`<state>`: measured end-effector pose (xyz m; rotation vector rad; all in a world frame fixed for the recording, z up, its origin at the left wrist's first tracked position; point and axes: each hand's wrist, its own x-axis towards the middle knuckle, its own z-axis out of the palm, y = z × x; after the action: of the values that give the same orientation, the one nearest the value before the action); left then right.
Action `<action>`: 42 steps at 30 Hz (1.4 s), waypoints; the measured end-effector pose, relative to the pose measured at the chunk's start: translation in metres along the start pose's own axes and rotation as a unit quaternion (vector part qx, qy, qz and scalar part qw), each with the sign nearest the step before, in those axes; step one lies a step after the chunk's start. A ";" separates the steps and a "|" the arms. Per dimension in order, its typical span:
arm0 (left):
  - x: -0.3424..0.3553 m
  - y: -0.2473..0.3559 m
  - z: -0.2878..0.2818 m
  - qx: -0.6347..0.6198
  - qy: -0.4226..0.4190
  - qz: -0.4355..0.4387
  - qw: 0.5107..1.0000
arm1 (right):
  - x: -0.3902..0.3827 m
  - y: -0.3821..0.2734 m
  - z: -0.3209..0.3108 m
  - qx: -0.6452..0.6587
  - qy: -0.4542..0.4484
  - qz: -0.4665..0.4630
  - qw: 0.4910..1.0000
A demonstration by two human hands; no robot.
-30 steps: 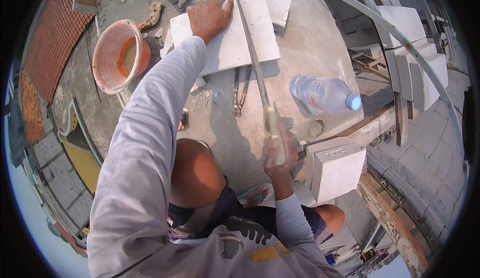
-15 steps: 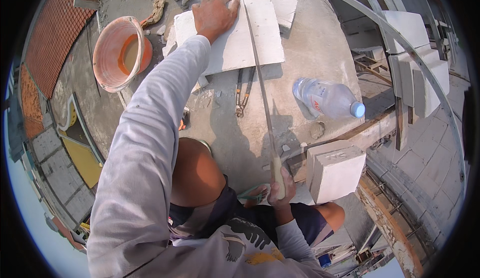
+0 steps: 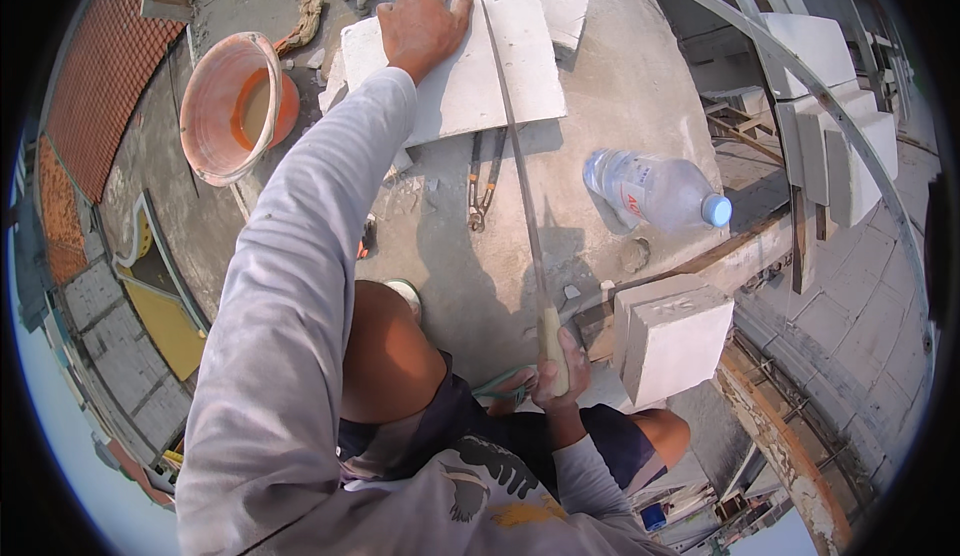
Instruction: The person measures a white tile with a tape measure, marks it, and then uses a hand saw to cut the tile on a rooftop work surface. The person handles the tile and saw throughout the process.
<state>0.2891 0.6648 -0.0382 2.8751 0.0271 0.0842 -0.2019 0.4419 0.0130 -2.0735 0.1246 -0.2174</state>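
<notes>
A flat white lightweight block [image 3: 460, 81] lies on the concrete slab, on top of other white pieces. My left hand [image 3: 425, 31] holds it down, fingers over its far edge, thumb beside the saw. In my right hand [image 3: 562, 371], low between my knees, is the pale handle of a long hand saw [image 3: 517, 151]. Its narrow blade runs away from me across the block's right part, near my left thumb. How deep the blade sits is hard to see. Pincers [image 3: 485, 181] with orange-marked handles lie partly under the block's near edge.
An orange bucket [image 3: 225, 106] with greyish contents stands at the left. A clear plastic bottle [image 3: 655, 191] with a blue cap lies at the right, near the slab's edge. Another white block [image 3: 675, 341] is by my right knee. Beyond that edge are stacked blocks [image 3: 835, 141] and a curved metal bar.
The view has shifted slightly. Both hands keep their holds, and the saw and block stay in nearly the same place. Slightly more of a foot shows beside my left knee.
</notes>
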 end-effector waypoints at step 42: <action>0.013 0.004 0.009 0.009 -0.001 0.027 1.000 | 0.156 -0.015 0.060 0.029 0.020 -0.016 0.999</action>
<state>0.3022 0.6587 -0.0455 2.8932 -0.0504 0.0909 -0.0367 0.4722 0.0132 -2.0151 0.1085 -0.2799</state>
